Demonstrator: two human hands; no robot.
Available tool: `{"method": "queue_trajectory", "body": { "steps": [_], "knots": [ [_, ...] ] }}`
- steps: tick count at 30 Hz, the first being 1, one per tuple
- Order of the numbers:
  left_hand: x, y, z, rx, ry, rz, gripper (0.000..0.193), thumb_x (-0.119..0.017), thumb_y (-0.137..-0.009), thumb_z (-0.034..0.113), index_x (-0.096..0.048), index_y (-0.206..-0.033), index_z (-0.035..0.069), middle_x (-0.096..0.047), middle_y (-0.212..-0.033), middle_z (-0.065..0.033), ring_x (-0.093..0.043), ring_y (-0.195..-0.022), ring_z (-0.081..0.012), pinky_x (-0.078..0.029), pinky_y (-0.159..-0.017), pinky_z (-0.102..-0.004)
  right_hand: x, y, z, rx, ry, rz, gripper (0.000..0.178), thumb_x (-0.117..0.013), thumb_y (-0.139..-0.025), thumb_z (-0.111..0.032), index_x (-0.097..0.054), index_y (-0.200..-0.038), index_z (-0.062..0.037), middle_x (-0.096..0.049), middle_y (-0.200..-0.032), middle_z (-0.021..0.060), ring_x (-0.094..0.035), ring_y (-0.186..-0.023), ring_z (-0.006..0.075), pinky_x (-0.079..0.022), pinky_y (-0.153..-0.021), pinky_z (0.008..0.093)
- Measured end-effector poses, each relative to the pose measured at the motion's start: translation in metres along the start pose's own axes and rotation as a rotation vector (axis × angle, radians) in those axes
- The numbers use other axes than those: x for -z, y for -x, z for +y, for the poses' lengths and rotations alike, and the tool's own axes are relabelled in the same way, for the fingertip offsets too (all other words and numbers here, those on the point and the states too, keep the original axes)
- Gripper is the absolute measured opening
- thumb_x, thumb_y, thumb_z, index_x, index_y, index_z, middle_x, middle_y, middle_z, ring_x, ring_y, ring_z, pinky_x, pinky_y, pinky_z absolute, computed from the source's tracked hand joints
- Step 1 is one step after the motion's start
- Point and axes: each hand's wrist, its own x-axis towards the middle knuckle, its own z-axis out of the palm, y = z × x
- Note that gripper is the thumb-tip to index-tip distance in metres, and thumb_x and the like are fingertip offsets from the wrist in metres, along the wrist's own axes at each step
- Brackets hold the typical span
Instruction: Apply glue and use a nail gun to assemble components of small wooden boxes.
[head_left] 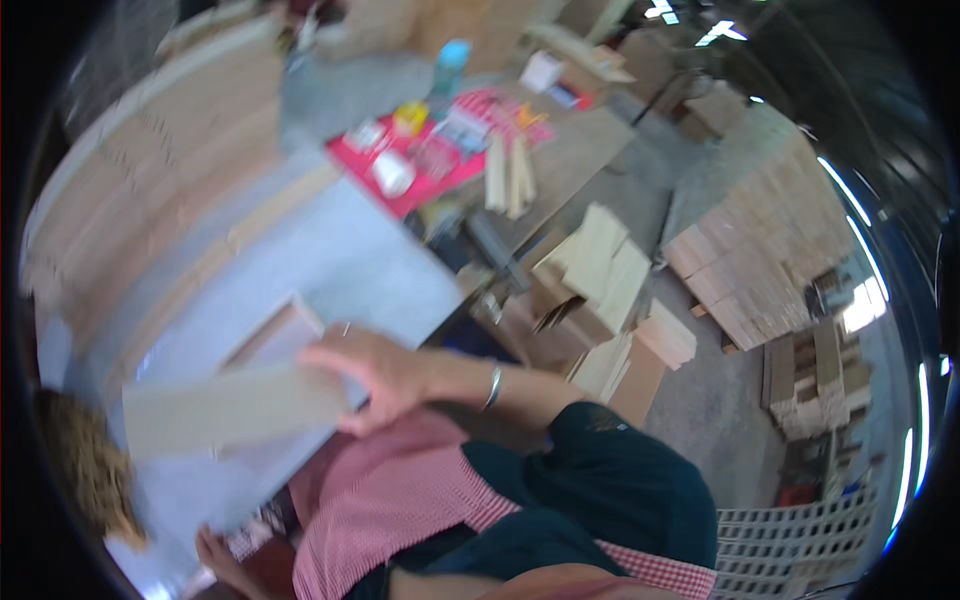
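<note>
My right hand (372,372), with a silver bracelet at its wrist, is closed on the right end of a pale flat wooden board (215,410). The board is held above a whitish tabletop (380,260). Behind it, partly covered by it, a wooden frame or shallow tray (270,335) lies on the table. At the lower left by the table edge is a small hand (210,552) on a bare forearm. Whether it is my left hand or another person's I cannot tell, and its fingers are blurred.
Stacked boards (170,140) line the far left, with a brown fibrous bundle (85,460) nearer. A pink cloth (405,205) holds a white cup, a yellow item and a blue-capped bottle (450,65). Wooden pieces (600,265), stacked planks (760,240) and a grey crate (790,550) are at the right.
</note>
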Motion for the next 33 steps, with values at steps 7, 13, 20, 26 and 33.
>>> {"method": "queue_trajectory", "body": {
  "steps": [7, 13, 20, 26, 33],
  "knots": [
    [-0.043, 0.056, 0.129, -0.102, -0.131, 0.146, 0.022, -0.071, -0.091, 0.015, -0.076, -0.104, -0.002, -0.076, -0.095, -0.0038, -0.066, -0.089, -0.0137, -0.050, -0.083, -0.0252, 0.050, -0.008, -0.012, -0.101, 0.266, -0.151, 0.079, -0.080, -0.062, -0.008, -0.054, -0.136, -0.0027, -0.063, -0.128, 0.0143, -0.061, -0.108, 0.0331, -0.048, -0.099, 0.0394],
    [-0.061, 0.064, 0.138, 0.039, -0.258, 0.211, 0.019, -0.079, -0.084, 0.016, -0.074, -0.080, -0.002, -0.060, -0.062, 0.0004, -0.049, -0.060, -0.0104, -0.045, -0.066, -0.0249, 0.050, -0.010, 0.016, -0.089, 0.348, -0.276, 0.077, -0.078, -0.063, -0.005, -0.055, -0.136, -0.0030, -0.061, -0.134, 0.0132, -0.059, -0.116, 0.0313, -0.046, -0.104, 0.0400],
    [-0.108, 0.060, 0.152, -0.582, -0.332, 0.189, 0.027, -0.082, -0.080, 0.017, -0.076, -0.103, 0.004, -0.070, -0.103, -0.0077, -0.060, -0.095, -0.0212, -0.053, -0.079, -0.0337, 0.035, -0.035, 0.032, -0.016, 0.354, -0.387, 0.073, -0.076, -0.067, -0.003, -0.054, -0.137, -0.0039, -0.059, -0.138, 0.0115, -0.055, -0.124, 0.0306, -0.043, -0.109, 0.0397],
    [-0.125, 0.051, 0.171, -0.488, -0.264, 0.174, 0.028, -0.082, -0.080, 0.019, -0.077, -0.104, 0.004, -0.071, -0.098, -0.0083, -0.060, -0.090, -0.0214, -0.052, -0.078, -0.0330, 0.025, -0.057, 0.045, 0.027, 0.338, -0.446, 0.073, -0.075, -0.067, -0.003, -0.055, -0.136, -0.0040, -0.059, -0.140, 0.0112, -0.054, -0.126, 0.0299, -0.042, -0.111, 0.0396],
    [-0.134, 0.046, 0.174, -0.463, -0.273, 0.130, 0.024, -0.081, -0.081, 0.022, -0.079, -0.096, 0.003, -0.072, -0.091, -0.0073, -0.061, -0.087, -0.0221, -0.052, -0.077, -0.0328, 0.024, -0.058, 0.063, -0.022, 0.349, -0.494, 0.071, -0.075, -0.070, -0.003, -0.055, -0.137, -0.0063, -0.059, -0.140, 0.0083, -0.054, -0.126, 0.0283, -0.042, -0.112, 0.0373]
  ]
}}
